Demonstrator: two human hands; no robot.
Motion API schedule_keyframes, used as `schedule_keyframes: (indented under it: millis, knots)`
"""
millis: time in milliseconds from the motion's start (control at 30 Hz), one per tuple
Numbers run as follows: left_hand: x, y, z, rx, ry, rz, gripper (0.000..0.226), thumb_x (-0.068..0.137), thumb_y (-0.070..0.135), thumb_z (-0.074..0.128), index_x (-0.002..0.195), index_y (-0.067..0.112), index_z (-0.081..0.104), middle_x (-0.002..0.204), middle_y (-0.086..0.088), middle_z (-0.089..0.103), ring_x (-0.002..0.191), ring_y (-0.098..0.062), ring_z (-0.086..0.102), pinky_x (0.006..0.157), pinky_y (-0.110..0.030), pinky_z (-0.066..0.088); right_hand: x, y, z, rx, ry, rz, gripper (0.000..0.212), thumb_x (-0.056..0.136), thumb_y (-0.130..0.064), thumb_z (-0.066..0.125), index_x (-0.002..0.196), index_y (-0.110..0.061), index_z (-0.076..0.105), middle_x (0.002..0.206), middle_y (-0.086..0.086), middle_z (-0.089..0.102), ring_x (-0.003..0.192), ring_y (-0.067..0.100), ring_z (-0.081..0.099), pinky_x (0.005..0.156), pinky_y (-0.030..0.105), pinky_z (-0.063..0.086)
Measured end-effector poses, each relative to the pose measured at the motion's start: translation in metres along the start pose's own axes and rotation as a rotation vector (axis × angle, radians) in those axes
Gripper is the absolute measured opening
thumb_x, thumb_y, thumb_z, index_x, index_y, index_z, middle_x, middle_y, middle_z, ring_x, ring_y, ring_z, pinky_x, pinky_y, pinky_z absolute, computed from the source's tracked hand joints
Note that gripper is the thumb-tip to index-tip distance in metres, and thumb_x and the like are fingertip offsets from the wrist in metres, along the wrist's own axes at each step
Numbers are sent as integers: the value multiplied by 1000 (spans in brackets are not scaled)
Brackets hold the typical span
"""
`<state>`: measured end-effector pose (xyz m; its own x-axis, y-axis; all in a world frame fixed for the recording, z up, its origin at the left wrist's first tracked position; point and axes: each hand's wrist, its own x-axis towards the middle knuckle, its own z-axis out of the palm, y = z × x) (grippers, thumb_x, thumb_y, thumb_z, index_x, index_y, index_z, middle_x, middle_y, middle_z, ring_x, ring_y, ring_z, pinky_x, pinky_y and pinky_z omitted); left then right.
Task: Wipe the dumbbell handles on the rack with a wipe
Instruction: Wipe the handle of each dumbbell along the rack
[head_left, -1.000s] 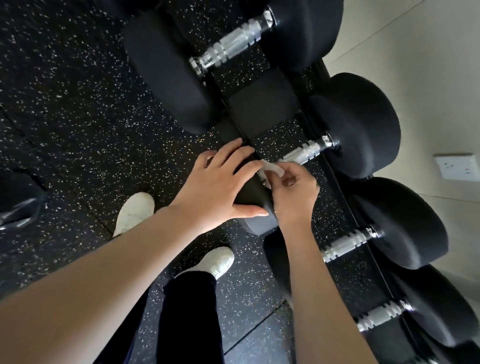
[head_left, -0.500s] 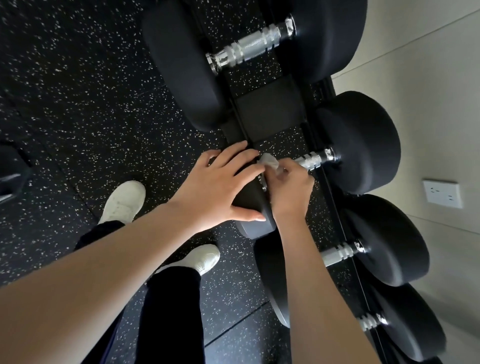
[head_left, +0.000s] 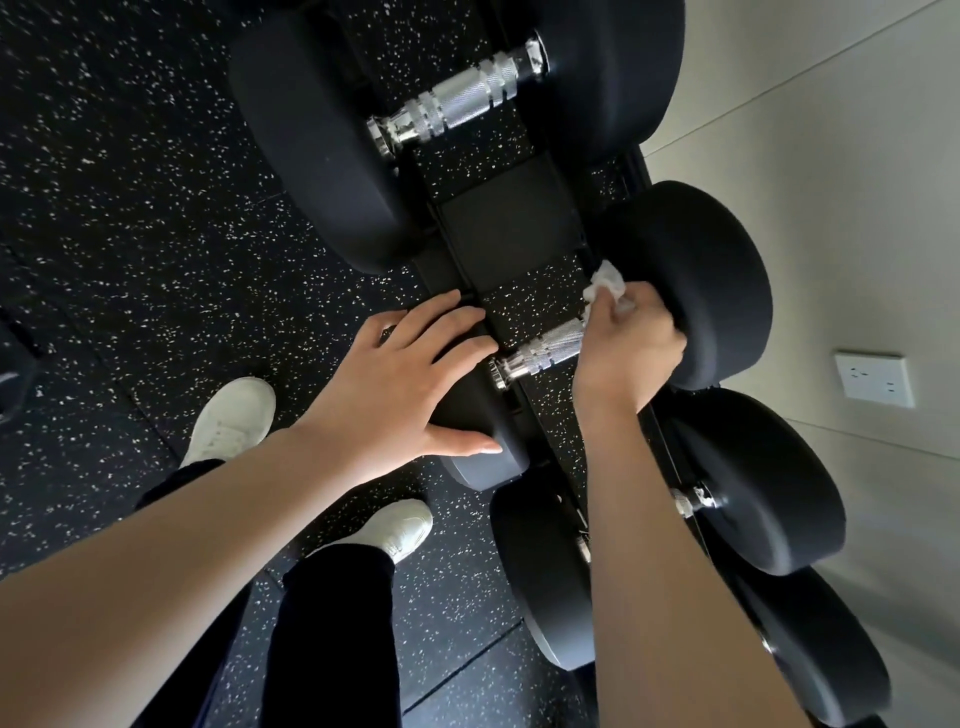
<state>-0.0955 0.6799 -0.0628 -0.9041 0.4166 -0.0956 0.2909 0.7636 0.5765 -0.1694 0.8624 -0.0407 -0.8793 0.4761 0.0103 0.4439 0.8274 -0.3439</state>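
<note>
The right hand curls its grip round a white wipe at the far end of a chrome handle, against the rear weight. The left hand lies flat, fingers straight, on the front weight of that dumbbell on the rack.

We're standing on black rubber floor with white speckles all over it, white sneakers on, dark trousers. Off to the right there's a plain beige wall with a white socket on it.
</note>
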Motion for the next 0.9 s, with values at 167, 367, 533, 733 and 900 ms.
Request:
schedule_keyframes:
  millis: [167,367,533,733,900]
  knots:
    - [1,0,-1,15,3,9,78,73,75,41,130,22,52,144,0,45,139,-21,31,102,-41,28,-10,1,12,219,261,131,16,85,-22,66,81,-6,69,61,7,65,51,16,51,52,14,30]
    - [1,0,-1,32,-16,6,78,73,76,40,129,23,52,144,1,45,140,-21,30,101,-42,29,-21,4,17,453,284,364,25,84,-26,69,74,-6,58,50,-17,49,49,10,60,59,24,53]
    - [1,1,-3,30,-34,6,80,73,76,39,131,23,51,145,1,43,140,-20,29,101,-41,28,-18,-2,14,612,287,556,20,84,-25,70,74,-17,54,59,9,65,52,26,65,56,38,58]
    - [1,3,-8,51,-66,6,83,74,78,36,133,23,49,146,0,42,140,-22,28,104,-42,28,-36,10,6,633,206,633,24,87,-22,65,72,-7,55,60,12,64,45,21,58,50,34,54]
    - [5,6,-25,73,-147,20,90,74,79,30,139,19,44,146,-2,42,139,-23,30,106,-45,31,-56,5,-23,687,54,551,17,88,-20,64,79,-7,58,53,3,58,40,11,51,48,26,47]
